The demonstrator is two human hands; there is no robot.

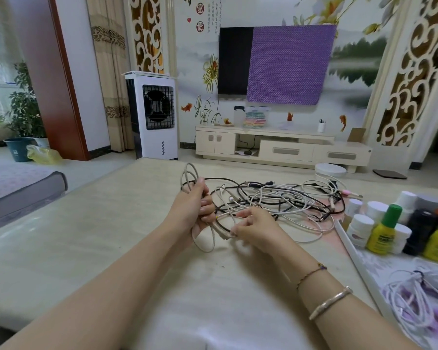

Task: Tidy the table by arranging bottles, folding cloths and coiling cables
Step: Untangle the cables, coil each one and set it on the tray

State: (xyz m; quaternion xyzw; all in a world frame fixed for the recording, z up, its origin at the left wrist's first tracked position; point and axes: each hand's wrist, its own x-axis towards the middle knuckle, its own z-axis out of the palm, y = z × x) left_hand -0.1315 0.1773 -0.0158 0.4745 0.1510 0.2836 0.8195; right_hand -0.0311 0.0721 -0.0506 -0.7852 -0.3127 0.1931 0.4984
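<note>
Behind left hand [196, 205], cable [204, 239] part-hidden.

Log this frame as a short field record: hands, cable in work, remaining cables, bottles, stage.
left hand: left hand grips the loops of a grey cable
right hand: right hand pinches the same cable's free end
remaining cables: tangled pile of black and white cables on the table, beyond the hands
bottles: cluster of bottles at the right, on a tray
already coiled: white cable bundle at lower right
stage: coiling in progress
</note>
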